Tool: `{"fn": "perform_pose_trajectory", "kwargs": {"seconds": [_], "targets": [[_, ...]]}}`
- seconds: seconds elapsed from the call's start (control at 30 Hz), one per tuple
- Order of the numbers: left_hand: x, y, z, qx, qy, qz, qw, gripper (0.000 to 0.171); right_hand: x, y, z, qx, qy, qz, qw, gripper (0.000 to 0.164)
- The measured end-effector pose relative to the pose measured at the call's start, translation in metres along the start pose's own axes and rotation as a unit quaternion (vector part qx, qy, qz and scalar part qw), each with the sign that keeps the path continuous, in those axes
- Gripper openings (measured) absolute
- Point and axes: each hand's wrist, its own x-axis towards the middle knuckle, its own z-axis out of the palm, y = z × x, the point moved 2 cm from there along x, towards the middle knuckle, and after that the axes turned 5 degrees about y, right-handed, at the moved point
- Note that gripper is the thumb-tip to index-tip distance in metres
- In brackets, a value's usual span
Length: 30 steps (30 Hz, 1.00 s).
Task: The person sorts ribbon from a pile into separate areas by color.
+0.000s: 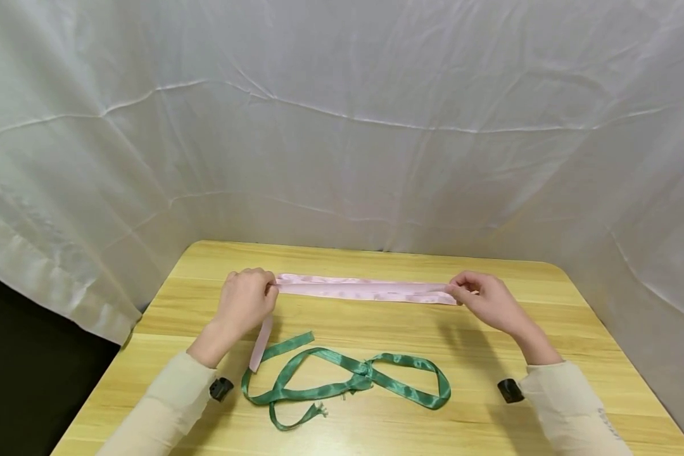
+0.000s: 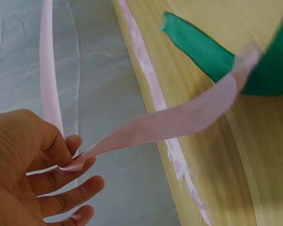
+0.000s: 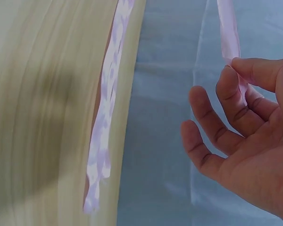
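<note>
Saw nearest a green ribbon (image 1: 407,391) lying looped and knotted on the bench (image 1: 387,329). Found farther off the left hand (image 1: 246,297) and right hand (image 1: 484,301) pinching a pink ribbon (image 1: 348,289), drawn out between them above the wood, with a loose end (image 2: 179,122) hanging from the left. Noted beneath, perhaps separate, a pink strip (image 3: 106,113) near the far edge, then pale cloth (image 1: 348,158) beyond.

Green ribbon (image 1: 365,372) on a wooden surface (image 1: 410,329); pale drapery (image 1: 342,158) behind
The ribbon lies looped, one end frayed; the drapery hangs creased; a black area (image 1: 28,354) shows at lower left.
</note>
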Motion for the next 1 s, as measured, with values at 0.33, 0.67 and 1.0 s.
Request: {"fn": "perform_pose_trajectory", "kwargs": {"seconds": [0.33, 0.67, 1.0], "targets": [[-0.005, -0.010, 0.001, -0.016, -0.017, -0.015, 0.9996, 0.027, -0.006, 0.021, -0.008, -0.008, 0.004, 0.024, 1.000, 0.022], [-0.006, -0.009, 0.004, -0.047, -0.090, -0.039, 0.9941, 0.038, -0.006, 0.025, -0.011, -0.018, 0.006, 0.041, 0.999, 0.026], [-0.007, -0.013, 0.001, -0.010, -0.066, -0.018, 0.9976, 0.039, -0.010, 0.028, -0.016, -0.030, 0.010, 0.044, 0.999, 0.027]]}}
